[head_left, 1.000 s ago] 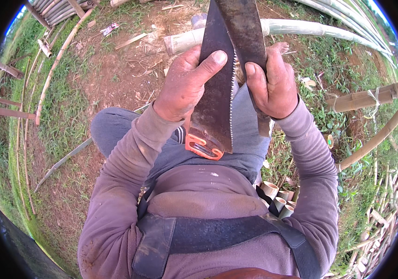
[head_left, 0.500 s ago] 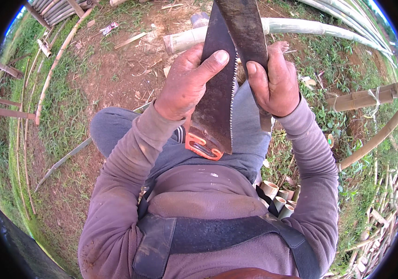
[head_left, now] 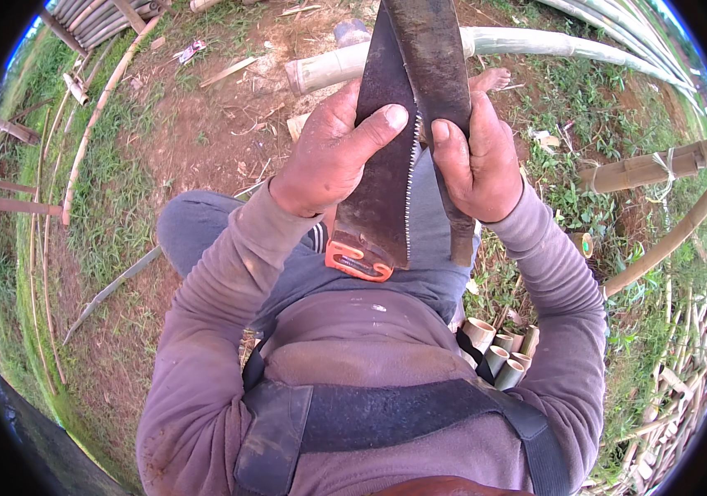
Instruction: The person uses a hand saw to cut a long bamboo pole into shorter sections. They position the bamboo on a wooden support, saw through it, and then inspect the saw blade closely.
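Observation:
My left hand [head_left: 324, 153] is closed on a handsaw [head_left: 374, 186], thumb flat across its dark blade. The saw's orange handle end [head_left: 359, 259] points toward my lap, and its toothed edge faces right. My right hand [head_left: 482, 161] grips a broad, dark, stained machete [head_left: 432, 62] low on the blade, with the thumb on the near face. The narrow lower end of the machete hangs below that hand. Both blades run upward out of view, and the machete overlaps the saw at the top, against its toothed edge. The fingers behind the blades are hidden.
A thick pale bamboo pole [head_left: 535, 43] lies across the ground ahead. Several cut bamboo tubes [head_left: 496, 360] stand at my lower right. A tied bamboo rail [head_left: 659, 168] reaches in from the right. A long flat strip [head_left: 114, 289] lies left of my knee.
My right hand and the machete have shifted slightly left and down, with the machete's lower end now reaching lower. The left hand and saw have barely moved.

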Tool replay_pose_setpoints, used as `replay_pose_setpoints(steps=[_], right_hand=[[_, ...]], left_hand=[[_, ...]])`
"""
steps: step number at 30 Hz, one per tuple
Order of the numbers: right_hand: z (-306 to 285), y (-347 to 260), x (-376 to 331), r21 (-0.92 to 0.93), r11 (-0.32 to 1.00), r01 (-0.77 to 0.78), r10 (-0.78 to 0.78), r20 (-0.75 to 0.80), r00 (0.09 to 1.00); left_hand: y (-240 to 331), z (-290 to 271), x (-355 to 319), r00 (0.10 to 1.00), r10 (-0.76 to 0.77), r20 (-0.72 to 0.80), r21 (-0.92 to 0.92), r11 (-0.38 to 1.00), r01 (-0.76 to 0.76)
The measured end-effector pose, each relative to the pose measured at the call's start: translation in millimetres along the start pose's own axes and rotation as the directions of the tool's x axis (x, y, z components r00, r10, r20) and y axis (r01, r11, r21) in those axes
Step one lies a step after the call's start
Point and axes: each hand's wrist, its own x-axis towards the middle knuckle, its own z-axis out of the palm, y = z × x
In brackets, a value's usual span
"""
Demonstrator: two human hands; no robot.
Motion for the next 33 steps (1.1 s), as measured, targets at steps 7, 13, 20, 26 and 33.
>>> replay_pose_setpoints(steps=[7,13,20,26,33], right_hand=[[3.8,-10.5,-3.5,0.165,0.984,-0.072,0.080,-0.040,0.996],[7.8,-4.3,-1.0,0.157,0.986,-0.056,0.066,-0.062,0.996],[2.9,5.9,3.0,-0.012,1.000,0.023,-0.023,-0.068,0.997],[-1.6,10.5,9.8,-0.058,0.996,0.070,-0.073,-0.055,0.996],[-3.7,12.3,9.8,-0.116,0.990,0.085,-0.087,-0.015,0.996]], left_hand=[[0.7,5.4,-1.4,1.000,0.018,-0.007,0.025,1.000,-0.018],[-4.1,9.0,-0.6,0.997,0.033,-0.065,-0.051,0.998,-0.036],[-5.1,3.7,0.7,0.993,-0.025,-0.117,-0.147,0.989,0.008],[-7.4,2.1,0.1,0.993,-0.035,-0.110,-0.190,0.982,0.013],[-10.0,-0.2,0.5,0.993,-0.037,-0.109,-0.169,0.985,0.018]])
